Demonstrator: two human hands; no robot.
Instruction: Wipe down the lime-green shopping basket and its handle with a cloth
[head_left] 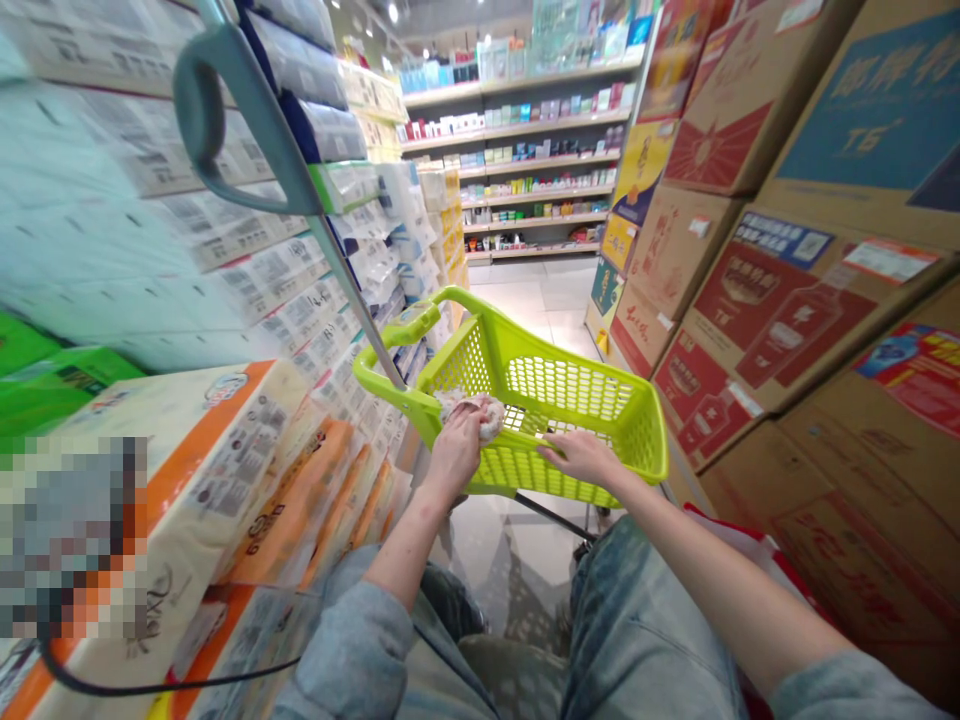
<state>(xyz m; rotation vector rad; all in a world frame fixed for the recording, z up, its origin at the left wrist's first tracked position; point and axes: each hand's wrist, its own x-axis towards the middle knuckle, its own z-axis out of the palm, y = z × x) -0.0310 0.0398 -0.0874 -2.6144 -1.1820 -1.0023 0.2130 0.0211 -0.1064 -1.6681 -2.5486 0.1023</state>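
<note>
A lime-green plastic shopping basket (592,385) with perforated walls sits in front of me on a wheeled cart frame. My left hand (457,450) is closed on a crumpled, whitish patterned cloth (491,420), pressed against the basket's near rim. Further right along that same rim, my right hand (581,457) has its fingers hooked over the edge, thumb on the near side. A grey metal pole (360,290) rises at the basket's left end and carries a grey looped handle (289,165).
Stacked packs of tissue paper (255,400) wall the left side. Printed cardboard cartons (780,300) are piled high on the right. Beyond the basket, a tiled aisle floor (525,290) leads to shelves (525,130) of small products. A black cable (172,688) crosses at lower left.
</note>
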